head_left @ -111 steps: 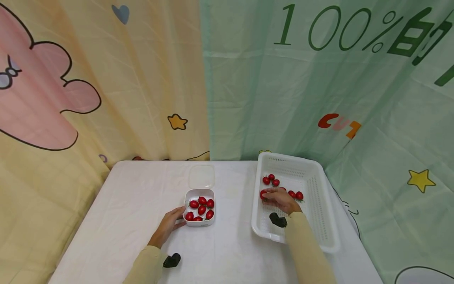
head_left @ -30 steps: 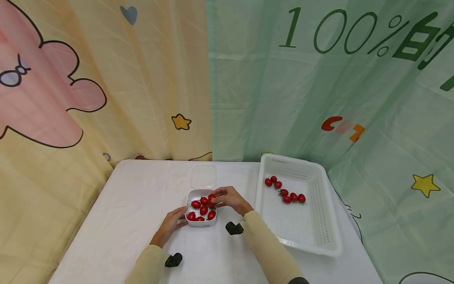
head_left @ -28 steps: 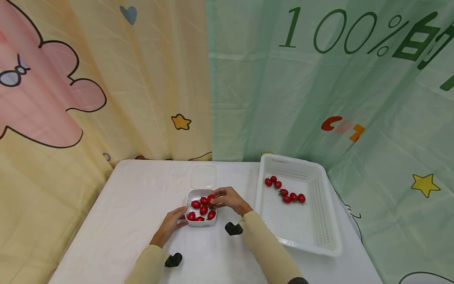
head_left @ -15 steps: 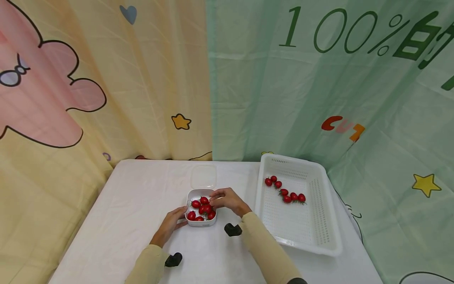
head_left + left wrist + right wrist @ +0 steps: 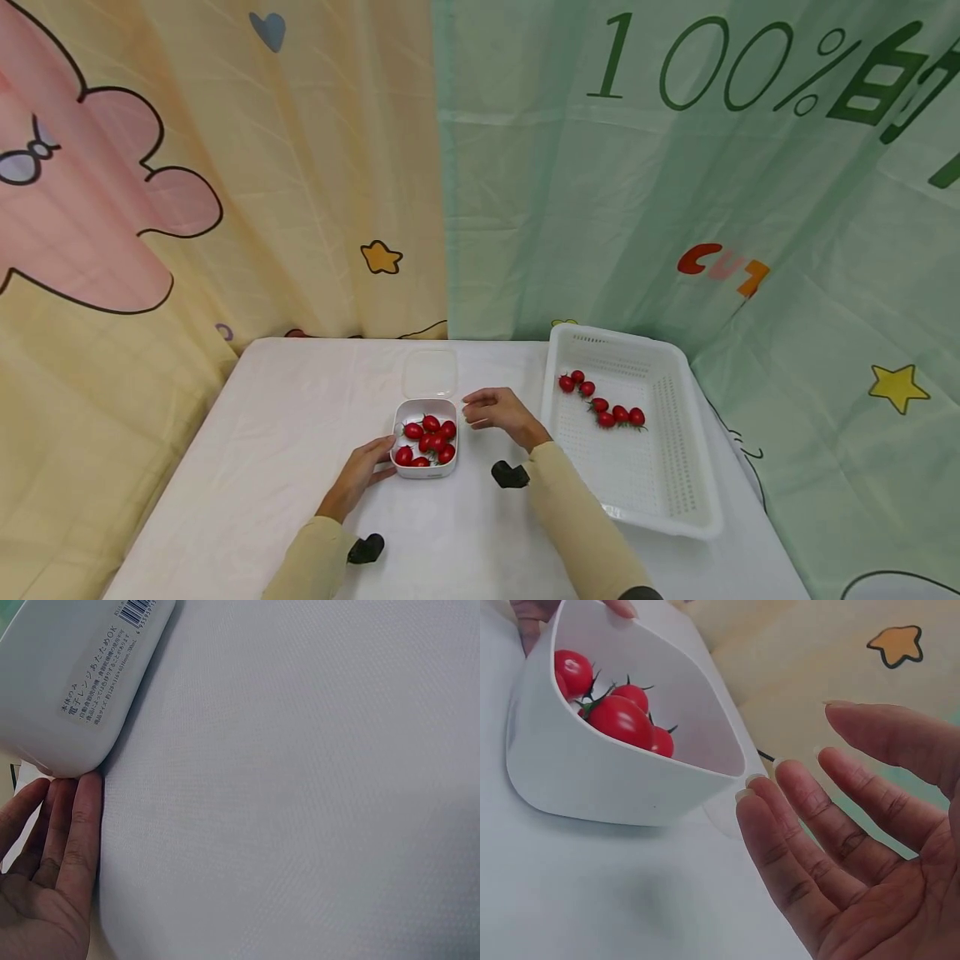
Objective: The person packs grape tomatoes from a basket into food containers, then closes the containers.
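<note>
My left hand (image 5: 358,477) rests against the left side of a small white food container (image 5: 423,472). In the left wrist view its straight fingers (image 5: 75,847) touch the container's lower wall. A fingertip lies over the rim in the right wrist view. Several red cherry tomatoes (image 5: 426,443) with green stems lie inside the container. My right hand (image 5: 501,412) hovers just right of the container, apart from it. Its fingers (image 5: 810,802) are loosely extended in the right wrist view, with nothing between them and the thumb.
A white perforated basket (image 5: 652,492) stands at the right of the table, with several more cherry tomatoes (image 5: 619,414) towards its back. Behind the container lies a clear lid (image 5: 430,373). Printed curtains (image 5: 517,208) close off the table's back and sides.
My right hand has brought a cherry tomato from the basket to the container, let it go there and drawn back to the right. My left hand has stayed at the container.
</note>
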A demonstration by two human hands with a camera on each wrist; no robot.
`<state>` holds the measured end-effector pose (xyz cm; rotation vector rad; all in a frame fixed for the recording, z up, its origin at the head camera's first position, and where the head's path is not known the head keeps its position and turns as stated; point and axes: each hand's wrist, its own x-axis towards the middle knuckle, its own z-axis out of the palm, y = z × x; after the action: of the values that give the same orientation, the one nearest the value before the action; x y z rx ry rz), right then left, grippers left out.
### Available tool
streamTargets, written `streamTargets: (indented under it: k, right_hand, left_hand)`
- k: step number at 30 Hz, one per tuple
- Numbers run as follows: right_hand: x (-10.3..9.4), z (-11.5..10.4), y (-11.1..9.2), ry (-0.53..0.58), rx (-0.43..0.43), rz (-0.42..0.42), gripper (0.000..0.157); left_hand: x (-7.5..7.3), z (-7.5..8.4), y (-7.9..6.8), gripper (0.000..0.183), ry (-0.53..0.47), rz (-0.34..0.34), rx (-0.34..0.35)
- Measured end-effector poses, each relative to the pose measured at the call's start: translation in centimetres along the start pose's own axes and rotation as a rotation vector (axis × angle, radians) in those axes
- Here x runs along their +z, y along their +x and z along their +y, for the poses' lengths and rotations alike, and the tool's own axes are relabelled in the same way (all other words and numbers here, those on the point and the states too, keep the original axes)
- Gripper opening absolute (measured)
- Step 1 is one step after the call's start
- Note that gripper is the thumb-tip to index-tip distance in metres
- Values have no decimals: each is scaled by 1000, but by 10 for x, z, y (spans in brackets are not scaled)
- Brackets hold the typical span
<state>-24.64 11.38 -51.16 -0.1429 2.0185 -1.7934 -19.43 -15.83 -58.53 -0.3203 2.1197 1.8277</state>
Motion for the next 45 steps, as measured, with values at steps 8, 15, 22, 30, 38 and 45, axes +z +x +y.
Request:
streamTargets:
  k: [8,15,22,30,38,45]
  right_hand:
    - [-22,-8,-7,32,-12,49,37]
    - [-41,-10,-13,80,-54,83,30]
    - [-59,-14,-19,149,-85,122,30]
    - [-81,-12,-26,200,-76,183,33]
    - [-104,-6,-29,213,-99,263,32]
    - [-123,-5,-30,192,-96,333,37]
  left_hand:
    - [-1,0,1,60,3,-2,-6]
    - [0,-1,2,60,4,0,-6]
    - [0,-1,3,57,-4,7,-7]
    - [0,-1,1,59,-6,7,9]
    - [1,-2,0,60,-3,7,-3]
    - [1,-3,0,61,0,12,10]
